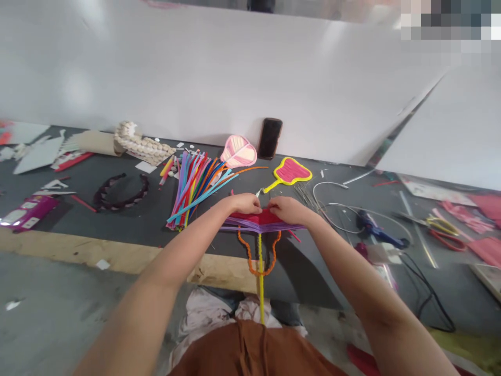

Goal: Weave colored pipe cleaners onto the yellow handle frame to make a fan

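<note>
Near the middle of the dark table, both my hands grip a pipe cleaner craft of red and purple rows. My left hand is closed on its red upper part left of centre. Just to the right, my right hand pinches the same red part. A yellow twisted stem runs from the craft toward my body, and a wavy orange outline loops below it. Beyond my hands lie a finished-looking pink shape with yellow edging and a pale pink striped one. My fingertips partly hide the red rows.
Loose coloured pipe cleaners lie left of my hands. A phone leans against the white wall. To the right are wires, a blue glue gun with a cable, and scissors. A dark braided headband rests at left.
</note>
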`<state>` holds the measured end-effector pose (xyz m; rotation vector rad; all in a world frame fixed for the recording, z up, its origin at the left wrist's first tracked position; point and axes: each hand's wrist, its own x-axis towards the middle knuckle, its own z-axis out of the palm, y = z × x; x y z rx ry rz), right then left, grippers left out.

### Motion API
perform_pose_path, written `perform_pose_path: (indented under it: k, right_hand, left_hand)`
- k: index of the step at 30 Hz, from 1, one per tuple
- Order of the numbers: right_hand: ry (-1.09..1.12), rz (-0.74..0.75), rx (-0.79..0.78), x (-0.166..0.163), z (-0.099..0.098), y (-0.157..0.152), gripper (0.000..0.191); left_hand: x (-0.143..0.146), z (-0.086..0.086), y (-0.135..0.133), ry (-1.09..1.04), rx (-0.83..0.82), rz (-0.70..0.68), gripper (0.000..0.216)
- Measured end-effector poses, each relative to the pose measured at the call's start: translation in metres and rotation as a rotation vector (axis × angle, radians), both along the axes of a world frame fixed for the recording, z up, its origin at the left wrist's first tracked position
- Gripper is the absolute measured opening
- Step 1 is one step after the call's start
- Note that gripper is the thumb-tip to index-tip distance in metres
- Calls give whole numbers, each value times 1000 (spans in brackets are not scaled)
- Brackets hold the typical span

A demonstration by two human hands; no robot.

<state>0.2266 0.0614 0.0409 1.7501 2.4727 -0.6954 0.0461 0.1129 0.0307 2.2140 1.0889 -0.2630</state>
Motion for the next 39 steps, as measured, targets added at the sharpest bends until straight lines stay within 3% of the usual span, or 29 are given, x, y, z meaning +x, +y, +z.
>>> perform_pose_path:
  k: [4,9,14,20,30,39]
  right_hand:
    - [138,12,-58,18,23,1,31]
    - [419,8,-240,44,44,6,43]
    - [548,139,-475,57,46,0,48]
    - [638,106,-624,63,38,-2,51]
    - [465,109,-480,57,29,5,32]
    - [361,69,-273,48,33,4,25]
  left_hand:
    - [4,13,-2,-97,-48,-35,21]
    - [2,38,-8,-166,-67,-43,23]
    - [-1,57,-14,-172,-78,-40,23]
    - [2,60,-16,-137,-81,-25,20]
    - [10,40,-9,-213,-97,-69,39]
    - [18,31,-9,-172,-79,-42,27]
